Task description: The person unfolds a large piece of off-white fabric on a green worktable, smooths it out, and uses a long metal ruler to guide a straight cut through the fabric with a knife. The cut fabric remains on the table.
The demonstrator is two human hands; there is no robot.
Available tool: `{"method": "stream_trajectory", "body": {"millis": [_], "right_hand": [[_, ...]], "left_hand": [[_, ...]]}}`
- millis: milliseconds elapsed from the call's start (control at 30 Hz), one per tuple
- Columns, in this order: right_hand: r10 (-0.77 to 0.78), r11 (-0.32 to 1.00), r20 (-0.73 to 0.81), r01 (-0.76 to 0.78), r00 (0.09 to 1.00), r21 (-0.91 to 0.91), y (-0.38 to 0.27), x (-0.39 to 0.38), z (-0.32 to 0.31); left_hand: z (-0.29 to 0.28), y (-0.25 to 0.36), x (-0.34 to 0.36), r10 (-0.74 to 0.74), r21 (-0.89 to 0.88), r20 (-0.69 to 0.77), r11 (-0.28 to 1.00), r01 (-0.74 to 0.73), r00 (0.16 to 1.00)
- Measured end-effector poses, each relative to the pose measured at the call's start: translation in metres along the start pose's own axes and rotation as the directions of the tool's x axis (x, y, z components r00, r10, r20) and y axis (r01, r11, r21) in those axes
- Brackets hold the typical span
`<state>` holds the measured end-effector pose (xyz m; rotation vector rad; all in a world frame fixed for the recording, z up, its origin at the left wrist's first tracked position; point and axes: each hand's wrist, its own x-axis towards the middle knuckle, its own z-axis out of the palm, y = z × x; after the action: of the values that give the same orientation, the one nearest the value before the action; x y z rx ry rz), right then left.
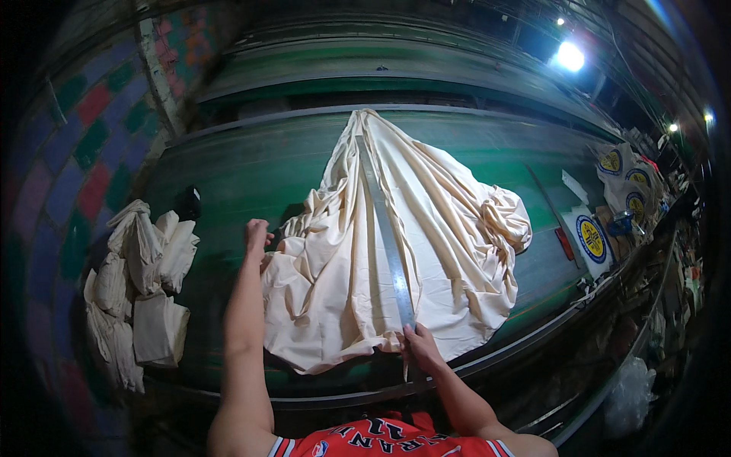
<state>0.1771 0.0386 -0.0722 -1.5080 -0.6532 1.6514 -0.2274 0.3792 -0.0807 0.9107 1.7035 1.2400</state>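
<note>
A large heap of cream fabric (320, 297) lies on the green table (190, 160), gathered to a narrow point at the far edge and spread wide and rumpled toward me. A long metal straightedge (396, 278) runs down its middle, between folds. My right hand (419, 346) grips the near end of the straightedge at the cloth's front edge. Just beside the cloth's left edge, my left hand (257, 236) has its fingers curled; whatever they may hold is hidden.
Folded cream cloths (160, 327) lie at the left, near a small black object (190, 202). At the right are printed pieces (590, 244), a red tool (563, 245) and assorted clutter. A metal rail (487, 369) edges the table's front; a painted block wall stands left.
</note>
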Motion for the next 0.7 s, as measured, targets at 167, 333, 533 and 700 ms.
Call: {"method": "stream_trajectory", "body": {"millis": [167,333,533,700], "right_hand": [[-0.093,0.988,-0.095,0.081,0.991,-0.129,0.012,-0.027,0.002],[-0.081,0.988,-0.110,0.066,0.991,-0.137,0.023,-0.047,0.000],[-0.054,0.993,-0.093,0.044,0.994,-0.112,0.025,-0.076,-0.013],[-0.035,0.993,-0.102,0.022,0.994,-0.118,0.027,-0.108,-0.030]], "left_hand": [[0.039,-0.034,-0.013,0.085,0.179,0.240,0.975,-0.131,0.967],[0.077,-0.070,0.005,0.089,0.396,0.286,0.896,-0.202,0.954],[0.047,-0.066,0.022,0.492,0.569,0.274,0.611,-0.551,0.827],[0.032,-0.023,0.031,0.353,0.447,0.073,0.824,-0.348,0.933]]}}
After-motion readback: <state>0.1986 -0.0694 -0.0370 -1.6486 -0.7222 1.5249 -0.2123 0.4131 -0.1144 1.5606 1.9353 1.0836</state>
